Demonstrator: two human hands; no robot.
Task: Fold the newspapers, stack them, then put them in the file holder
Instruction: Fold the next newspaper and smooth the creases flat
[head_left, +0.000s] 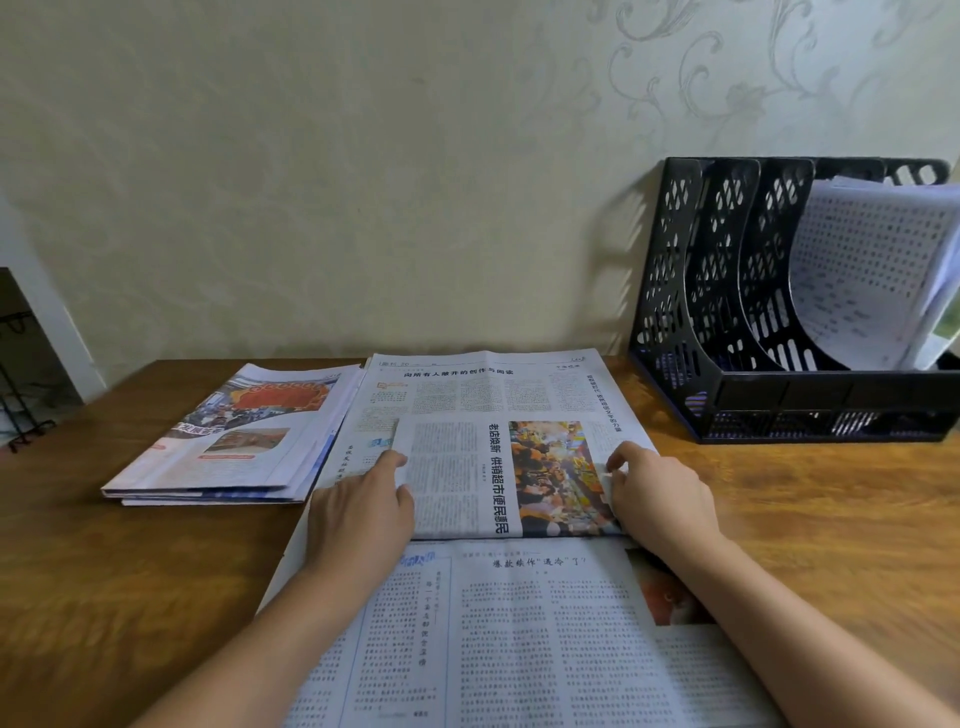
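Stack (228, 441): folded newspapers in a pile on the counter (104, 545), just left of the left hand and a little beyond it, apart from it; long axis runs away from the person, tilted rightward.

Left hand (363, 504): fingers (392, 462) lie nearly straight, pressing flat on the left edge of the flap; they grip nothing that I can see.

Newspaper (519, 623): open sheet spread under both forearms, reaching from the near edge of the view to the wall side. Its long axis runs away from the person.

Flap (498, 483): a folded-over panel lying between the two hands, its crease toward the person, its free edge beyond the fingertips. Long axis runs left to right, hand to hand.

Right hand (660, 493): fingers curled, pinching the flap's right edge by the colour photograph.

Key relation: both hands touch the flap at opposite ends, so either could smooth the crease; the stack is nearer the left hand, the holder nearer the right.

Holder (779, 405): black, slotted, well beyond and to the right of the right hand, against the wall. Its two left compartments look empty; the right one holds curved printed sheets (872, 275).

Judgement: folding is under way; stacking and filing are not yet done.
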